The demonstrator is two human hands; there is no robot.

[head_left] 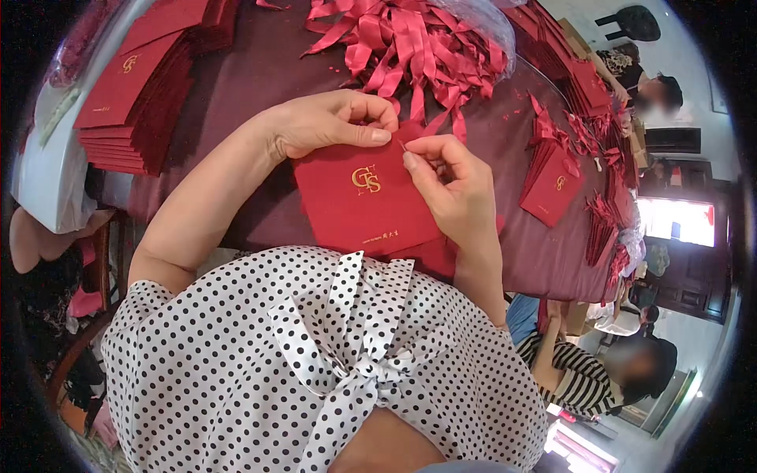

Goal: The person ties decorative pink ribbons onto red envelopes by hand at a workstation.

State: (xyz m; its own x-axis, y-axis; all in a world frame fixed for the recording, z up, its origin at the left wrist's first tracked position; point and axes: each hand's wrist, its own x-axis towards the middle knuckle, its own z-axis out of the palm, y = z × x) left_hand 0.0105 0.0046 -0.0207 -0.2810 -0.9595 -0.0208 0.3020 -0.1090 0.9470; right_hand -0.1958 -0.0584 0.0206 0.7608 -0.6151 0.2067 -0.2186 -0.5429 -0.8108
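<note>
A red paper bag [335,205] with gold "CTS"-like lettering lies in front of me at the table's near side. My left hand [335,124] is closed on its upper edge, thumb on the front face and fingers curled behind. At the bag's upper right corner, my right hand [453,185] pinches thumb and forefinger together around a thin, pale sliver too small to name. Beneath the bag, more red card or paper [430,256] peeks out. Just beyond my hands lies a heap of red satin ribbons [410,55], partly in clear plastic.
Stacked red bags [130,94] stand at the left. More bags [552,183], some with ribbons, lie at the right of the maroon-covered table [221,142]. A person in a striped top [583,378] sits at the right, and another person [631,79] is farther up.
</note>
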